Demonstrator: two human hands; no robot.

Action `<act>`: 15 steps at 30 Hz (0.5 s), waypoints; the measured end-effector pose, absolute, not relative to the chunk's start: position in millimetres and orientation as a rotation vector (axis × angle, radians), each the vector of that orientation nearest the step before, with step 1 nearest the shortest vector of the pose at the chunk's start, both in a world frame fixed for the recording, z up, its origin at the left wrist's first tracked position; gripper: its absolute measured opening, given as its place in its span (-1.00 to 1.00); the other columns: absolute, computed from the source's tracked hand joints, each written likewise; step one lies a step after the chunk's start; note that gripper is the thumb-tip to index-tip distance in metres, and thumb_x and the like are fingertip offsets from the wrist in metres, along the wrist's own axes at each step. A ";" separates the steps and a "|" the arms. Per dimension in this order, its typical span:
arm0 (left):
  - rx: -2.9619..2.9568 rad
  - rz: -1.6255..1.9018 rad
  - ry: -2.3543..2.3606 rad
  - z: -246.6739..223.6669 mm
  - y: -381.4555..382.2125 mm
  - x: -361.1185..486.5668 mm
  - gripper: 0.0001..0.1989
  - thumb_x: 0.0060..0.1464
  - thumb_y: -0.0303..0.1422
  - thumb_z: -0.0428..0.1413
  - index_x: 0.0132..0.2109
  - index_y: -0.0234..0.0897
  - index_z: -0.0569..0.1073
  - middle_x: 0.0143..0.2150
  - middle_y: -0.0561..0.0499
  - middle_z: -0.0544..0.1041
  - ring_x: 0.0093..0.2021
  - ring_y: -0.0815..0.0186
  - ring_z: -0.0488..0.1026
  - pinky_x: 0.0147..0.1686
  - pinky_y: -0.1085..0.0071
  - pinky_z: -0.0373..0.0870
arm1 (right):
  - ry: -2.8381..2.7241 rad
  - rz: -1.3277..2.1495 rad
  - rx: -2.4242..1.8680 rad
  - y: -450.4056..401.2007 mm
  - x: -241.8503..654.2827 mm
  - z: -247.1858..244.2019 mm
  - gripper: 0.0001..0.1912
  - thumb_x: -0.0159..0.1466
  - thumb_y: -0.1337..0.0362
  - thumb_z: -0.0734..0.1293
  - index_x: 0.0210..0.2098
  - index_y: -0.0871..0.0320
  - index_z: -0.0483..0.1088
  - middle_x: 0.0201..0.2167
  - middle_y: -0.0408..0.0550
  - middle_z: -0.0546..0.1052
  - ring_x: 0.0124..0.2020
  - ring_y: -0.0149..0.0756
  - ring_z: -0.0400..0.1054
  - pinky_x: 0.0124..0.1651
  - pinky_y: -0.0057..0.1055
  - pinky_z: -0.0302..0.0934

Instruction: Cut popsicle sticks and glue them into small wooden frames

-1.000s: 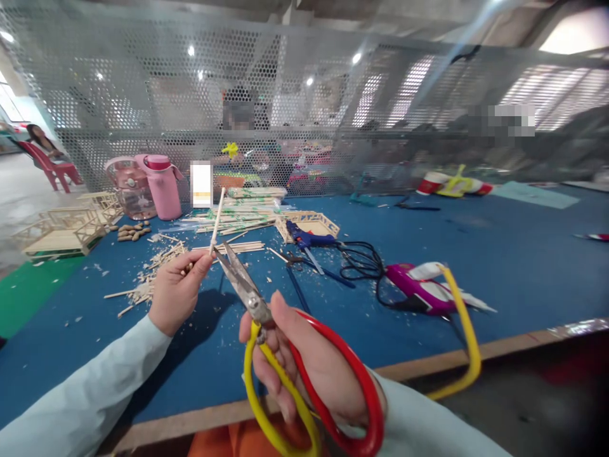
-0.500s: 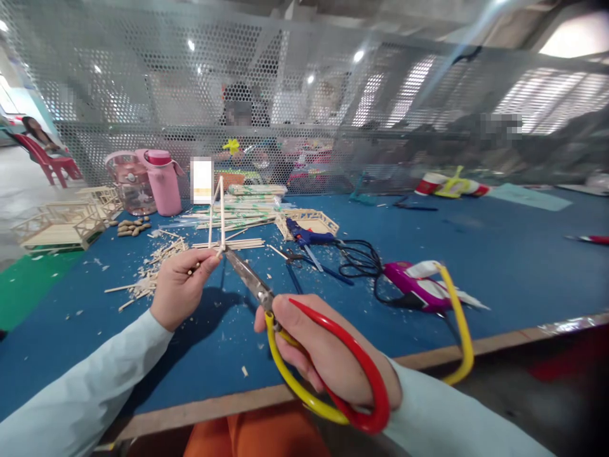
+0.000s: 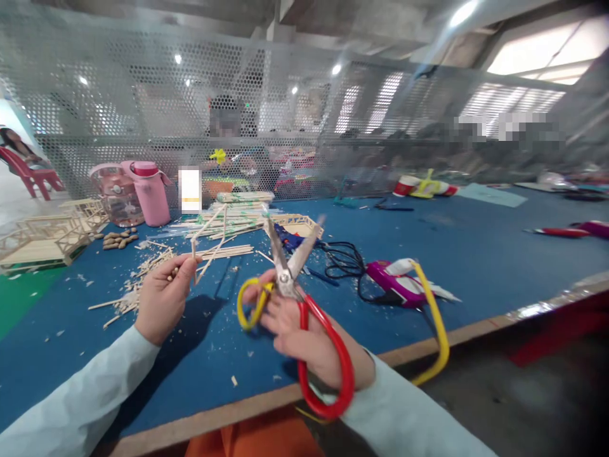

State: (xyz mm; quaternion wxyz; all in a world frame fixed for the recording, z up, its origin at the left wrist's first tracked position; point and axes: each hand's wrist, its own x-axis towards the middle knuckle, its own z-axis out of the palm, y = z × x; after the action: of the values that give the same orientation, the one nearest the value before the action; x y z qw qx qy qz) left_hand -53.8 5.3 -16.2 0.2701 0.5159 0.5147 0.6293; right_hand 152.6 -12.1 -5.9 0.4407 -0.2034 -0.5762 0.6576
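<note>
Pinched in my left hand (image 3: 164, 295) is a small frame of thin wooden sticks (image 3: 209, 244), tilted above the table. Short stick ends also show between its fingers. My right hand (image 3: 299, 336) has its fingers through the handles of a pair of scissors (image 3: 286, 274), one handle red and one yellow. The scissor blades are spread wide, point away from me and stand apart from the stick frame. Under my left hand lies a heap of cut stick pieces (image 3: 155, 273).
Behind lie bundled sticks (image 3: 245, 206) and a blue glue gun (image 3: 288, 238). A purple glue gun (image 3: 394, 282) with a yellow strip lies right. Peanuts (image 3: 118, 239), a pink bottle (image 3: 151, 197) and stick models (image 3: 45, 241) stand left. A perforated screen (image 3: 157, 108) rises behind the blue table (image 3: 476, 254).
The scissors have opened and drawn away from the stick frame to the right. My left hand has turned the frame, which now leans differently. The view has shifted right.
</note>
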 end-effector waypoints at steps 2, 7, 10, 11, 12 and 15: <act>1.226 1.697 1.228 -15.0 6.4 -53.5 -0.75 -0.02 -0.18 0.11 -0.33 -0.31 0.45 -0.69 0.19 0.16 -0.68 0.53 0.05 -0.71 0.60 0.00 | -1.387 1.432 -0.487 5.1 148.7 -4.9 -0.49 -0.14 0.51 0.30 -0.20 0.02 0.21 -0.32 -0.18 0.39 -0.22 -0.37 0.31 -0.07 -0.37 0.17; 0.823 1.671 0.836 -8.3 10.6 -55.9 -0.76 -0.12 -0.23 0.21 -0.36 -0.27 0.37 -0.69 0.26 -0.02 -0.71 0.56 -0.11 -0.77 0.67 -0.09 | -0.983 1.255 -0.754 56.1 140.0 -1.7 -0.68 -0.05 0.33 0.37 -0.32 0.10 0.22 -0.60 -0.27 0.34 -0.58 -0.46 0.26 -0.48 -0.49 0.21; 0.734 1.584 0.712 -7.1 12.8 -58.3 -0.75 -0.14 -0.26 0.23 -0.38 -0.27 0.35 -0.68 0.26 -0.05 -0.71 0.57 -0.15 -0.79 0.69 -0.10 | -0.867 1.396 -0.813 76.0 135.5 -3.7 -0.62 -0.12 0.22 0.45 -0.39 0.14 0.21 -0.62 -0.23 0.39 -0.63 -0.47 0.28 -0.57 -0.54 0.19; 0.726 1.562 0.691 -7.3 13.2 -58.9 -0.76 -0.14 -0.26 0.23 -0.38 -0.27 0.34 -0.68 0.26 -0.05 -0.71 0.57 -0.15 -0.79 0.70 -0.11 | -0.875 1.444 -0.810 79.9 134.3 -4.3 -0.59 -0.14 0.18 0.47 -0.41 0.15 0.22 -0.60 -0.20 0.42 -0.62 -0.47 0.29 -0.57 -0.54 0.21; 0.723 1.546 0.679 -7.8 13.6 -59.4 -0.76 -0.13 -0.26 0.23 -0.38 -0.27 0.34 -0.67 0.26 -0.05 -0.71 0.57 -0.16 -0.79 0.70 -0.11 | -0.898 1.485 -0.799 82.8 133.3 -4.8 -0.56 -0.16 0.14 0.48 -0.42 0.16 0.22 -0.58 -0.17 0.44 -0.61 -0.47 0.31 -0.56 -0.54 0.23; 0.724 1.521 0.676 -9.7 14.4 -60.3 -0.77 -0.11 -0.26 0.21 -0.38 -0.28 0.34 -0.67 0.25 -0.06 -0.71 0.57 -0.16 -0.79 0.70 -0.11 | -0.985 1.559 -0.732 86.7 132.9 -5.3 -0.53 -0.19 0.11 0.49 -0.39 0.16 0.25 -0.57 -0.17 0.45 -0.60 -0.47 0.32 -0.52 -0.53 0.26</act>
State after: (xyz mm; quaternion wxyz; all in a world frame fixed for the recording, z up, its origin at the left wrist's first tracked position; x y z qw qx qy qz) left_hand -60.3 14.4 -9.7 0.6158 0.3144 0.2935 0.6602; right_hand 132.9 86.7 -5.3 0.5469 -0.3089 -0.4158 0.6577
